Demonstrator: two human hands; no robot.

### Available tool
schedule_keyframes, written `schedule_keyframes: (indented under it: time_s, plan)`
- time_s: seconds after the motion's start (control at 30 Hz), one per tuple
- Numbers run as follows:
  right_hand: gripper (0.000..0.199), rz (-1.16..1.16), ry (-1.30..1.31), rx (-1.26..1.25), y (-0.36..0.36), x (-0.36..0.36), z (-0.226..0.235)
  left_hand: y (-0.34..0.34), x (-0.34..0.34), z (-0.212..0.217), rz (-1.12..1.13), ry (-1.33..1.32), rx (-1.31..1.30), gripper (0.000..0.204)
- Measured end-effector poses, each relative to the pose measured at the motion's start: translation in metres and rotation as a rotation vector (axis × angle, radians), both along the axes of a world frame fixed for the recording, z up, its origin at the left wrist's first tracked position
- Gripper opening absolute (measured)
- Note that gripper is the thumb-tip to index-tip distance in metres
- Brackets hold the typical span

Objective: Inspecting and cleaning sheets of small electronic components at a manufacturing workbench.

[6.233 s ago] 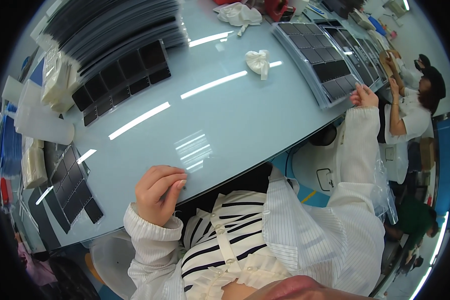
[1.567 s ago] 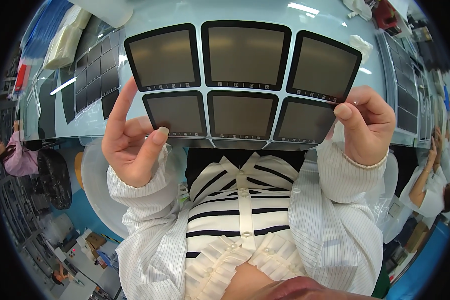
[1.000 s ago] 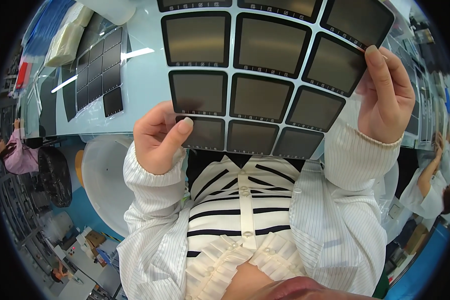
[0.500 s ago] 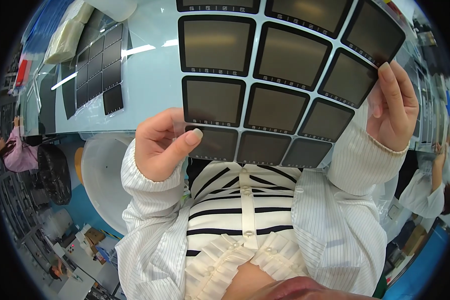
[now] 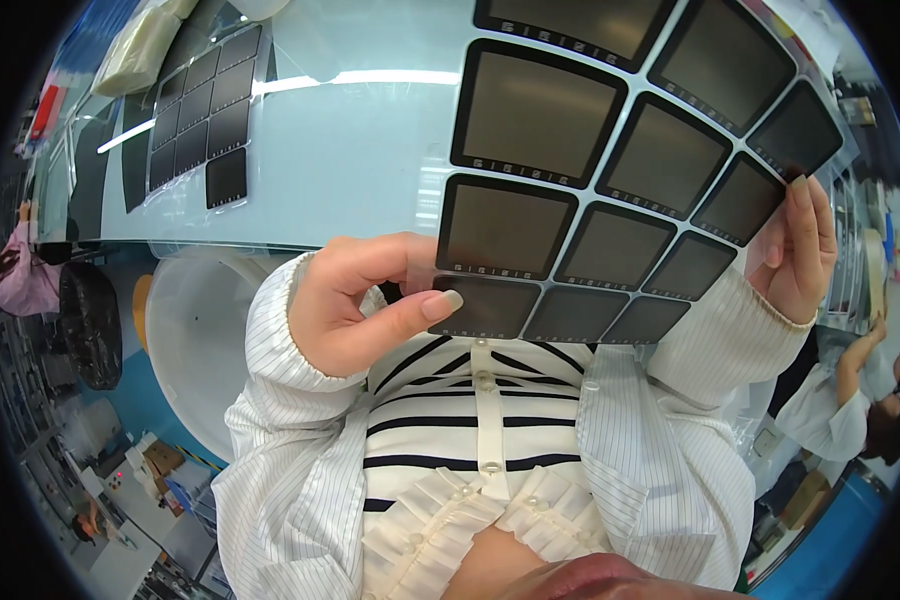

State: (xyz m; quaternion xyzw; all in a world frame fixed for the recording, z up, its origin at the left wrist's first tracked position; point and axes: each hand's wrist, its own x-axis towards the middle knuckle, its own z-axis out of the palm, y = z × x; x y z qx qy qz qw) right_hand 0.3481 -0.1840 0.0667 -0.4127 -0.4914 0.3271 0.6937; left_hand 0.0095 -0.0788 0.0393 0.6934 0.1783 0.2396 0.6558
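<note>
A clear sheet of dark, black-bordered rectangular panels (image 5: 663, 153) is held up in front of me, tilted, its top running out of view. My left hand (image 5: 360, 300) pinches its lower left corner, thumb on the near face. At the right edge, my right hand (image 5: 802, 245) grips the sheet between thumb and fingers; part of that hand is behind it. On the table at the left lies a second sheet of similar dark panels (image 5: 210, 105), with one panel at its lower corner set a little apart.
The pale, glossy table (image 5: 360, 150) spans the far side. A stack of whitish plastic-wrapped material (image 5: 140, 50) sits at its far left. Below its edge stands a large white round bin (image 5: 205, 345), beside a black bag (image 5: 90, 325). A co-worker's white sleeve (image 5: 820, 410) shows at right.
Both hands still hold the sheet. Its lower left corner and my left hand have moved right, and the sheet is turned more toward the right.
</note>
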Motion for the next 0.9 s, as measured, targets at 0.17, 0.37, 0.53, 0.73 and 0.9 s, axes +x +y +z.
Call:
schedule_keyframes:
  time_s: [0.17,0.37,0.53,0.73,0.9]
  plan:
    - [0.025,-0.036,0.037,-0.014,-0.001,0.002,-0.001,-0.003,0.003,0.003,0.002,-0.001,0.027,0.019]
    - [0.024,-0.155,0.062,-0.039,0.001,0.003,0.001,-0.004,0.002,0.005,0.046,0.03,-0.096,0.015]
    - [0.023,-0.141,0.021,-0.055,0.007,0.006,0.007,-0.002,0.003,0.007,0.08,-0.001,-0.112,0.014]
    - [0.024,-0.037,-0.014,-0.05,0.016,0.009,0.014,0.0,0.002,0.012,0.11,-0.059,-0.203,0.015]
    - [0.024,-0.08,-0.015,-0.021,0.027,0.009,0.021,-0.002,0.005,0.01,0.242,-0.086,-0.111,0.015]
